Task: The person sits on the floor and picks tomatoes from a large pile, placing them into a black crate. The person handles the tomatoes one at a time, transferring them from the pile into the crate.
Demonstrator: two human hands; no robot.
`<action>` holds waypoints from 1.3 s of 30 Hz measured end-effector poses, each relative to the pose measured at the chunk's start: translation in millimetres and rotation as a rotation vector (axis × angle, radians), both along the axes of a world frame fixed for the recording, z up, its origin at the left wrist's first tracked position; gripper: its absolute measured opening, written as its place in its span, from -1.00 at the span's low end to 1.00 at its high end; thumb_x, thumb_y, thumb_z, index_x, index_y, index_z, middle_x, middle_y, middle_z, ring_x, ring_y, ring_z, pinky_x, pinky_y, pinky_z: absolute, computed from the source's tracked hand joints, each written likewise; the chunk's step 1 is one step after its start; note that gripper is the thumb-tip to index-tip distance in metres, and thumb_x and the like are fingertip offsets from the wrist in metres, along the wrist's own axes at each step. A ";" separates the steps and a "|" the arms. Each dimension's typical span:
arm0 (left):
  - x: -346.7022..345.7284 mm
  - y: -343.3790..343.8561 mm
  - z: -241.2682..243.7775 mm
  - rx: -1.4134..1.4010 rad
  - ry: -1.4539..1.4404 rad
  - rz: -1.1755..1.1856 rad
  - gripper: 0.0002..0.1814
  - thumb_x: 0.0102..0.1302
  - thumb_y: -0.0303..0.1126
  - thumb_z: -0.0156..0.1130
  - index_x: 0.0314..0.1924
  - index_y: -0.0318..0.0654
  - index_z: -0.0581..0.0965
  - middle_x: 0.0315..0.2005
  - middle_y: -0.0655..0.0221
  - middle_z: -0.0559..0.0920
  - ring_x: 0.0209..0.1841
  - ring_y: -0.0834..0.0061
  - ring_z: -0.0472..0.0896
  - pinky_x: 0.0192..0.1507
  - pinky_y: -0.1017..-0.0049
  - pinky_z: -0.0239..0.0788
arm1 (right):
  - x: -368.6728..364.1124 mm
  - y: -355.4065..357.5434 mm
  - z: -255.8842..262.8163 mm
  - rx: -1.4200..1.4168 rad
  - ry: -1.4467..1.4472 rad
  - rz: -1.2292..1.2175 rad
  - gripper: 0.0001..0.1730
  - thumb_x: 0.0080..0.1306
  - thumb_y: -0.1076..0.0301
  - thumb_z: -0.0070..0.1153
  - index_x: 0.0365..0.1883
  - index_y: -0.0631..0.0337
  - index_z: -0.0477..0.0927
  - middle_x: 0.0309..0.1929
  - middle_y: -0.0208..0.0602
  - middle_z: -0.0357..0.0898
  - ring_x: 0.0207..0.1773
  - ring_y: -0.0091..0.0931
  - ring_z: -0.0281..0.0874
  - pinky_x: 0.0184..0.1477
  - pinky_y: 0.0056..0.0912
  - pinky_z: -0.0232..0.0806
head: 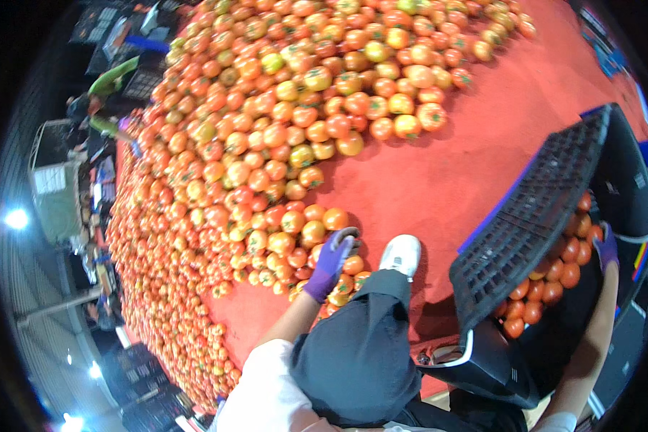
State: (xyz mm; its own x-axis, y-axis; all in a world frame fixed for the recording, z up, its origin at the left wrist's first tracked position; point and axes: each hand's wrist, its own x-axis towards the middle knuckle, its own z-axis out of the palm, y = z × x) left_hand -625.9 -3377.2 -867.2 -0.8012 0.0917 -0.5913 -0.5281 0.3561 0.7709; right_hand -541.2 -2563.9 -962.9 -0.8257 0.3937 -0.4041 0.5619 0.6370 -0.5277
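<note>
My left hand (330,265), in a purple glove with a grey palm, is over the near edge of a large spread of red and orange tomatoes (281,243). Its fingers bend downward, and whether they hold a tomato is hidden. On the right, my right hand (607,246), gloved alike, reaches into a black plastic crate (545,345) beside a heap of tomatoes (553,281). Its fingertips are partly hidden against the tomatoes, so its grip is unclear. Another black crate with a lattice bottom (529,210) is tilted over this heap.
Red carpet (399,178) lies beneath the tomatoes. My knee (356,351) and white shoe (401,256) are between both hands. At far left, a person in green sleeves (113,75) leans toward the tomatoes. Stacked black crates (140,372) stand at lower left.
</note>
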 end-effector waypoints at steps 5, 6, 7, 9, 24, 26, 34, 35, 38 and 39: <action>4.6 -57.9 -53.0 -0.257 0.374 0.163 -0.67 0.41 -0.37 0.16 0.08 -0.40 0.50 -0.09 0.33 0.60 -0.05 0.58 0.55 0.04 0.54 0.40 | 12.1 11.7 -20.5 0.104 0.072 0.117 -0.25 0.24 0.56 0.08 0.42 0.22 0.19 0.40 -0.17 0.26 0.45 -0.31 0.17 0.46 -0.30 0.02; -12.7 -75.9 -71.7 -0.310 0.468 0.165 -0.64 0.38 -0.34 0.19 0.09 -0.40 0.50 -0.08 0.29 0.60 -0.05 0.51 0.56 0.03 0.50 0.40 | 15.3 17.4 -21.8 0.076 0.080 0.098 -0.26 0.27 0.55 0.05 0.44 0.23 0.16 0.43 -0.15 0.20 0.49 -0.29 0.10 0.48 -0.28 -0.04; -20.2 -93.1 -86.1 -0.396 0.549 0.176 -0.61 0.36 -0.31 0.23 0.09 -0.40 0.50 -0.06 0.24 0.60 -0.04 0.45 0.58 0.03 0.47 0.41 | 8.0 11.8 -29.6 0.119 0.115 0.110 -0.27 0.29 0.55 0.03 0.44 0.22 0.16 0.44 -0.15 0.18 0.50 -0.28 0.09 0.49 -0.27 -0.04; -61.2 -89.2 -76.9 -0.702 0.556 0.125 -0.48 0.27 -0.21 0.32 0.12 -0.40 0.47 -0.01 0.14 0.59 0.02 0.25 0.57 0.10 0.34 0.38 | 3.6 -13.1 -19.5 0.252 0.167 0.112 -0.29 0.32 0.54 0.01 0.45 0.21 0.14 0.46 -0.13 0.15 0.51 -0.26 0.06 0.49 -0.25 -0.05; -81.7 -34.0 -34.2 0.125 0.530 0.339 -0.24 -0.01 -0.45 0.49 0.23 -0.36 0.36 0.11 0.25 0.48 0.17 0.44 0.45 0.21 0.41 0.33 | -61.0 -306.2 203.0 0.225 0.635 0.065 -0.45 0.47 0.35 -0.07 0.41 0.25 0.24 0.42 -0.14 0.24 0.46 -0.32 0.18 0.46 -0.25 0.04; -78.5 -10.8 4.2 0.248 0.509 0.298 -0.19 -0.03 -0.46 0.47 0.26 -0.35 0.33 0.11 0.24 0.48 0.18 0.43 0.45 0.22 0.41 0.33 | -69.5 -348.4 219.1 0.079 0.656 0.051 -0.46 0.46 0.37 -0.06 0.39 0.27 0.27 0.38 -0.13 0.30 0.42 -0.34 0.25 0.42 -0.26 0.10; -56.2 34.7 74.7 0.591 0.459 0.032 -0.07 -0.09 -0.49 0.55 0.30 -0.27 0.27 0.25 0.20 0.39 0.33 0.33 0.35 0.35 0.26 0.22 | -99.4 -510.4 245.4 -0.977 0.167 0.190 -0.09 0.27 0.21 0.25 0.48 0.23 0.05 0.42 -0.02 0.16 0.39 -0.25 0.27 0.31 -0.22 0.22; -52.7 41.5 77.8 0.667 0.462 -0.001 -0.06 -0.09 -0.46 0.56 0.31 -0.26 0.28 0.27 0.21 0.38 0.34 0.32 0.33 0.38 0.25 0.16 | -104.4 -519.7 247.5 -1.041 0.107 0.238 0.03 0.23 0.18 0.30 0.51 0.21 -0.04 0.46 -0.01 0.07 0.41 -0.23 0.24 0.33 -0.19 0.20; -48.6 54.1 88.3 0.532 0.652 -0.413 -0.12 -0.07 -0.30 0.60 0.27 -0.28 0.38 0.29 0.20 0.39 0.36 0.27 0.31 0.38 0.29 0.08 | -113.4 -533.3 247.0 -1.211 -0.005 0.282 0.06 0.18 0.16 0.36 0.48 0.26 -0.01 0.41 -0.09 0.16 0.39 -0.36 0.24 0.37 -0.26 0.15; -55.1 50.0 81.9 0.473 0.623 -0.284 -0.15 -0.06 -0.28 0.59 0.24 -0.30 0.39 0.27 0.18 0.40 0.34 0.28 0.33 0.37 0.30 0.11 | -114.1 -532.4 250.3 -1.221 -0.044 0.283 0.02 0.18 0.17 0.37 0.46 0.29 0.05 0.36 -0.12 0.23 0.38 -0.40 0.25 0.37 -0.29 0.16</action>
